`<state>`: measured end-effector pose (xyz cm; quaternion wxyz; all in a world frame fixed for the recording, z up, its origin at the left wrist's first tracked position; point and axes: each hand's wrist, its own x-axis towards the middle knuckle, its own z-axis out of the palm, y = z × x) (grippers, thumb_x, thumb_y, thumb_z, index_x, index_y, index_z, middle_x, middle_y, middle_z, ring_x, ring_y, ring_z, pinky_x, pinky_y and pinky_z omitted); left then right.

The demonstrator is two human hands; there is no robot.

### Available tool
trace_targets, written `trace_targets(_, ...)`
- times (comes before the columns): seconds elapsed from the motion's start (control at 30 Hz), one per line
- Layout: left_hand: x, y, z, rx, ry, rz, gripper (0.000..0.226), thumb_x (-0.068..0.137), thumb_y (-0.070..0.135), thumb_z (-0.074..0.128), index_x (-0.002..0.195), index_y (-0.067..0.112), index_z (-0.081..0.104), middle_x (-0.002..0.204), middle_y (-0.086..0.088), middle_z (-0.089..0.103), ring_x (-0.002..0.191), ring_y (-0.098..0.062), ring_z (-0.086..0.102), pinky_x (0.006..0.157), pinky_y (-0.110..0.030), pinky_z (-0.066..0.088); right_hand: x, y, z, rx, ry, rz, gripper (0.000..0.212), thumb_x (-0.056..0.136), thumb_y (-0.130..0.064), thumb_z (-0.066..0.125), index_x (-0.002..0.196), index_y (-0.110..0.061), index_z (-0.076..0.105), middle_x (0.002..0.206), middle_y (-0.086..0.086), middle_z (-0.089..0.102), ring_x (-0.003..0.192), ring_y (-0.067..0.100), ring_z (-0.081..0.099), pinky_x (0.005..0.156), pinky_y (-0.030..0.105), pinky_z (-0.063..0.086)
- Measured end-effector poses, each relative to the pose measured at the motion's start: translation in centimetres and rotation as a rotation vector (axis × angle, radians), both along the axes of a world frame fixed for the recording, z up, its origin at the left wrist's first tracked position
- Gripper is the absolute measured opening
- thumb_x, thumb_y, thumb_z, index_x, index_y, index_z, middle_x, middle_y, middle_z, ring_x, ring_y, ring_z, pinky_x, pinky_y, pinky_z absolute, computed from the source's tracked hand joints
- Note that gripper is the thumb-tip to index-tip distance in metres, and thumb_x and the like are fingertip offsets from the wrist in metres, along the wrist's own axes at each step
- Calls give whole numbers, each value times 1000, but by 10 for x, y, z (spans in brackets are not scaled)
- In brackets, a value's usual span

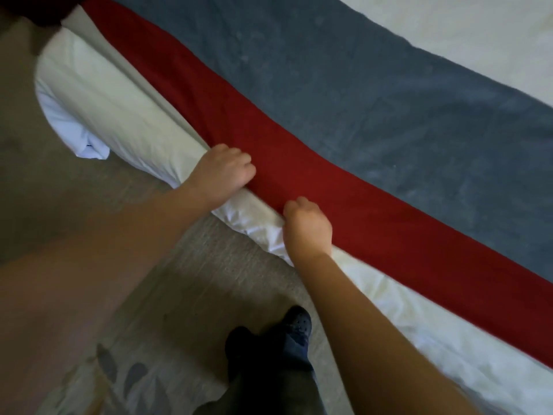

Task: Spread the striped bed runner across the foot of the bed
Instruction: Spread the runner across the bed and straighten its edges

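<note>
The striped bed runner [329, 139] lies flat across the white bed [493, 28], a red stripe along its near side and a grey-blue stripe beyond. It runs diagonally from upper left to lower right. My left hand [223, 172] has its fingers curled over the runner's red near edge at the mattress rim. My right hand [308, 224] grips the same red edge a little to the right, fingers curled under. Below the edge hangs the white sheet [257, 218], crumpled between my hands.
The bed's white corner [74, 94] bulges at the left, with a tucked fold of sheet low down. Grey carpet [185, 283] covers the floor beside the bed. My dark shoe [296, 322] stands close to the bed's side.
</note>
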<state>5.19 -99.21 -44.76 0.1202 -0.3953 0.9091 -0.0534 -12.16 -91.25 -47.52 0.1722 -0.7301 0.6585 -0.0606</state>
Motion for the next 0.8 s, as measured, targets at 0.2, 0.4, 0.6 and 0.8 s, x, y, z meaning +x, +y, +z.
trace_targets(0.2,13,-15,-7,-12,33,27,18,67,-12,49,73,4,57,67,-12,54,63,-29,55,56,-37,44,-7,-23,5,146,25,116,16,84,-21,55,98,-14,54,97,3,57,83,22,53,56,29,32)
trace_targets(0.4,52,-56,1,6,-37,153,15,81,-6,48,89,1,59,81,-16,57,79,-34,56,67,-41,42,28,-59,10,116,-38,169,20,90,-27,54,107,-15,55,104,2,57,89,21,57,61,30,40)
trace_targets(0.6,70,-52,-4,-98,16,-13,16,62,-9,64,62,4,55,55,-10,51,51,-26,54,48,-32,41,60,-53,4,43,-18,128,12,79,0,54,86,-8,60,87,7,59,76,26,56,54,30,31)
trace_targets(0.8,110,-63,-12,-112,109,-265,13,67,-2,59,63,10,54,59,-6,50,53,-24,50,50,-32,45,76,-66,9,106,127,189,19,76,-15,55,95,-12,57,91,5,56,79,26,56,55,30,32)
